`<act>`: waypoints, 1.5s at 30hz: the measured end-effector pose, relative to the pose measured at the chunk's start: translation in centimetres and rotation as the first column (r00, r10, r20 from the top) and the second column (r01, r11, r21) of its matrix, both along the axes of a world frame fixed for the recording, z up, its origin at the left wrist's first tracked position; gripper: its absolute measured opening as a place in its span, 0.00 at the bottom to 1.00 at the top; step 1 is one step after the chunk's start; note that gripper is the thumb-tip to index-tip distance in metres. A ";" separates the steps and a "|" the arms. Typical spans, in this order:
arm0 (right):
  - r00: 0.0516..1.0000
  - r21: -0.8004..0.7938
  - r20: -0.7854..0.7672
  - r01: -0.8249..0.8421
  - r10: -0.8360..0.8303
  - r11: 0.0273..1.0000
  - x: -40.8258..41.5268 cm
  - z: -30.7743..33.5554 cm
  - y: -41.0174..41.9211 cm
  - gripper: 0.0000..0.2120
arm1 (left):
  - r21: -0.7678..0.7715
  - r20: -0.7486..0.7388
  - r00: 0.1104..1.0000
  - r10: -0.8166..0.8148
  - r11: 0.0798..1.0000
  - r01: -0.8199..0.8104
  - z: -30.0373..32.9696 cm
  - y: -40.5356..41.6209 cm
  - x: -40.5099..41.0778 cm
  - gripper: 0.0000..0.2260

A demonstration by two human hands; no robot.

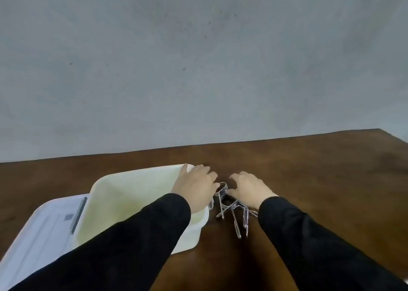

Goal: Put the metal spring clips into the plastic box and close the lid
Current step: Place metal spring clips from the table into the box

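Note:
A white plastic box (123,193) stands open on the brown table, with nothing visible inside. Its lid (42,231) lies flat to the left of it. A heap of several metal spring clips (234,211) lies on the table just right of the box. My left hand (197,187) rests palm down over the box's right rim, fingers spread, its edge near the clips. My right hand (249,188) hovers palm down over the far side of the heap, the thumb touching the clips. Parts of the heap are hidden under both hands.
The brown wooden table (320,180) runs off to the right and ends against a grey wall (198,59) behind. Both arms wear black sleeves (309,246) that cover the near part of the table and box.

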State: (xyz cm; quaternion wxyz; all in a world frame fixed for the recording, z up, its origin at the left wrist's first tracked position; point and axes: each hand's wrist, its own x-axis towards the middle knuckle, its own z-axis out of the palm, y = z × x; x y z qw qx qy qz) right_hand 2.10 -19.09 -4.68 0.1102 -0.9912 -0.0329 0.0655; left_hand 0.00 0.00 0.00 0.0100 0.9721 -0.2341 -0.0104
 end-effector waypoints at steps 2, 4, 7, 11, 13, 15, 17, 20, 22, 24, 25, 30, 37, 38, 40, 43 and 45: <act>0.999 -0.064 0.014 -0.039 0.040 0.997 0.4 -0.7 0.9 0.25 | 0.000 -0.017 0.999 0.036 0.999 -0.036 -0.5 0.2 -0.1 0.21; 0.997 -0.120 -0.040 -0.064 0.060 0.991 0.6 -1.5 2.1 0.24 | -0.023 -0.011 0.998 0.058 0.998 -0.059 -1.2 0.3 -0.1 0.21; 0.998 -0.174 -0.070 -0.008 -0.004 0.985 1.4 -2.6 3.7 0.20 | -0.046 -0.017 0.998 0.061 0.997 -0.062 -0.8 0.2 -0.2 0.20; 0.997 -0.211 0.012 0.080 -0.079 0.974 2.3 -3.8 5.1 0.15 | -0.168 0.028 0.994 0.101 0.981 -0.095 0.6 1.9 0.0 0.21; 0.997 -0.208 0.028 0.081 -0.077 0.975 2.8 -4.3 5.3 0.13 | -0.243 0.071 0.983 0.171 0.959 -0.149 1.6 4.6 0.4 0.21; 0.998 -0.184 0.032 0.067 -0.062 0.981 3.3 -4.4 5.3 0.13 | -0.277 0.104 0.957 0.270 0.932 -0.232 2.5 8.4 0.9 0.21; 0.998 -0.159 0.024 0.060 -0.057 0.986 3.8 -4.2 5.2 0.13 | -0.249 0.072 0.923 0.379 0.902 -0.351 3.2 12.7 1.5 0.21; 0.998 -0.098 0.027 0.066 -0.064 0.993 4.8 -2.8 5.2 0.14 | -0.185 -0.039 0.860 0.508 0.842 -0.506 2.8 19.0 2.1 0.22; 0.994 -0.070 0.071 0.085 -0.080 0.994 5.3 -0.8 4.9 0.20 | -0.196 -0.147 0.835 0.530 0.812 -0.550 1.9 22.3 2.4 0.21; 0.987 -0.026 0.142 0.081 -0.076 0.996 5.3 2.5 4.6 0.24 | -0.230 -0.244 0.830 0.502 0.801 -0.552 1.1 24.3 2.3 0.15; 0.980 0.014 0.180 0.081 -0.082 0.997 5.0 4.8 4.6 0.23 | -0.250 -0.276 0.835 0.476 0.803 -0.540 0.7 24.9 2.3 0.12; 0.960 0.254 0.268 0.009 -0.079 0.967 1.4 15.0 9.8 0.15 | -0.532 -0.439 0.822 0.363 0.632 -0.563 -0.5 25.5 2.0 0.11; 0.978 0.121 -0.117 -0.158 0.172 0.980 -1.5 10.3 24.1 0.20 | -0.645 -0.508 0.816 0.275 0.507 -0.572 -1.5 25.2 3.0 0.16; 0.974 0.096 -0.137 -0.168 0.180 0.981 -1.1 8.4 25.5 0.19 | -0.655 -0.501 0.824 0.266 0.506 -0.561 -1.7 25.2 3.1 0.17; 0.964 0.051 -0.180 -0.188 0.194 0.981 -0.6 5.4 27.4 0.16 | -0.679 -0.494 0.835 0.241 0.494 -0.544 -2.1 25.4 3.2 0.17; 0.951 0.000 -0.226 -0.218 0.213 0.976 -0.2 2.9 29.5 0.09 | -0.702 -0.470 0.854 0.224 0.491 -0.515 -2.6 25.6 3.3 0.17; 0.945 -0.047 -0.252 -0.226 0.208 0.973 0.0 1.9 30.8 0.08 | -0.712 -0.453 0.865 0.216 0.495 -0.497 -3.0 25.6 3.5 0.16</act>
